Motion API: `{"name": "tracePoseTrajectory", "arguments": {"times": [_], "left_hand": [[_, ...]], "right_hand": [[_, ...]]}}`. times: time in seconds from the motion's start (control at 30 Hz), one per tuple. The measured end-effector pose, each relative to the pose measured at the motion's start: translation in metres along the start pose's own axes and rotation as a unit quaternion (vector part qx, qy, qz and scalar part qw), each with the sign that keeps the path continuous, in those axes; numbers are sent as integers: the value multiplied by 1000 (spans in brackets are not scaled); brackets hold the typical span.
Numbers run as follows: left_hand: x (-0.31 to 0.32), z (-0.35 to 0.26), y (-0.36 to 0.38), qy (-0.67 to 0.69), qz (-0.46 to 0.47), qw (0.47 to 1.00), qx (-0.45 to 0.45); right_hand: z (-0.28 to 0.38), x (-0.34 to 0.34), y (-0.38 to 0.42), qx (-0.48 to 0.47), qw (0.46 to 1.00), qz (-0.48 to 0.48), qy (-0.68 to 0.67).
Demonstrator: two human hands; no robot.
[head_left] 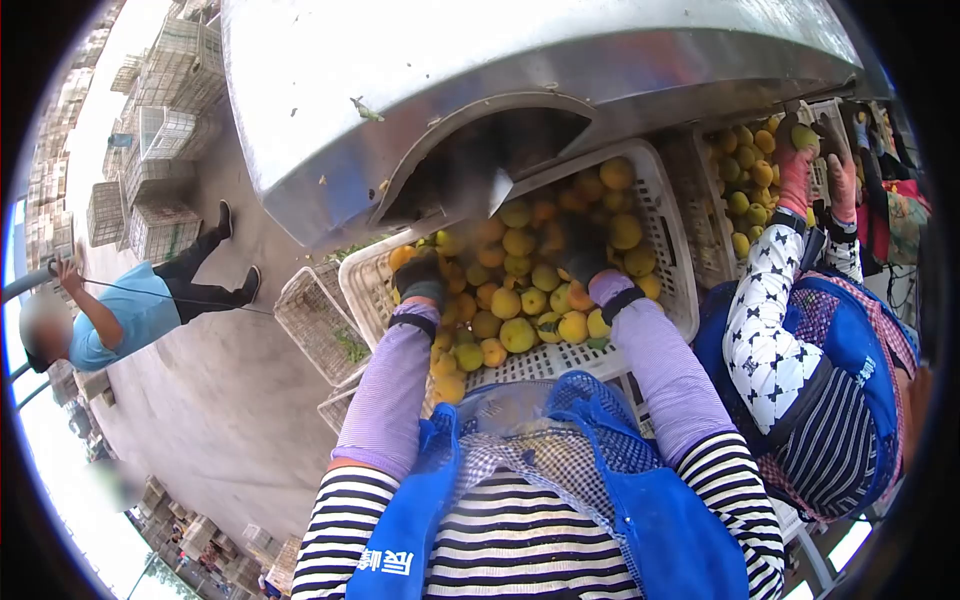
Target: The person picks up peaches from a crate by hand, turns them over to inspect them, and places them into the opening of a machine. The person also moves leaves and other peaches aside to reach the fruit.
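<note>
A white plastic crate (672,235) in front of me holds many round fruits (518,335), yellow, orange and greenish. My left hand (421,276), in a dark glove, reaches in at the crate's left side, among the fruits. An orange-yellow fruit (401,257) lies right by its fingers. My right hand (580,250), also dark-gloved, is over the fruits right of the middle. Blur and the dark glove hide its fingers. Whether either hand grips a fruit does not show.
A metal machine housing (560,60) with a dark opening (470,160) overhangs the crate's far side. At right, a co-worker (790,350) handles a green fruit (803,137) above another crate. More crates (318,310) stand at left. A person in blue (125,315) stands farther left.
</note>
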State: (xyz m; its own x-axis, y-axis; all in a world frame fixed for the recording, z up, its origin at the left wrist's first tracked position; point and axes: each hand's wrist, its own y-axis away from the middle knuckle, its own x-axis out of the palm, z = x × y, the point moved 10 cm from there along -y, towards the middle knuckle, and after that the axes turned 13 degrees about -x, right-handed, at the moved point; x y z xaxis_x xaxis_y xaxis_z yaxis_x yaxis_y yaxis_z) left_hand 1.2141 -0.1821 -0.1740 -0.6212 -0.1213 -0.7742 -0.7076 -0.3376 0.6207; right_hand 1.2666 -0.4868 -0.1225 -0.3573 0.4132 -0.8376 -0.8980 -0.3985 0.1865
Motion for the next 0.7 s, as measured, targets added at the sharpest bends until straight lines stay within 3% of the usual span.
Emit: {"name": "tracePoseTrajectory", "arguments": {"times": [0.07, 0.17, 0.2, 0.27, 0.37, 0.47, 0.7], "left_hand": [[-19, -1, 17, 58, 3, 998, 22], [-60, -3, 64, 289, -1, 956, 49], [-56, -11, 78, 529, 80, 838, 106], [-91, -39, 138, 704, 237, 647, 173], [-132, -44, 182, 747, 158, 609, 217], [-177, -49, 205, 743, 154, 607, 239], [-193, -34, 211, 741, 87, 603, 282]], "right_hand": [[24, -38, 20, -22, 980, -69, -183], [72, -84, 41, -46, 910, -100, -400], [89, -100, 48, -65, 920, -100, -374], [116, -128, 54, -105, 936, -102, -321], [144, -139, 55, -161, 940, -105, -282], [157, -168, 57, -153, 932, -152, -290], [192, -202, 69, -185, 932, -235, -203]]}}
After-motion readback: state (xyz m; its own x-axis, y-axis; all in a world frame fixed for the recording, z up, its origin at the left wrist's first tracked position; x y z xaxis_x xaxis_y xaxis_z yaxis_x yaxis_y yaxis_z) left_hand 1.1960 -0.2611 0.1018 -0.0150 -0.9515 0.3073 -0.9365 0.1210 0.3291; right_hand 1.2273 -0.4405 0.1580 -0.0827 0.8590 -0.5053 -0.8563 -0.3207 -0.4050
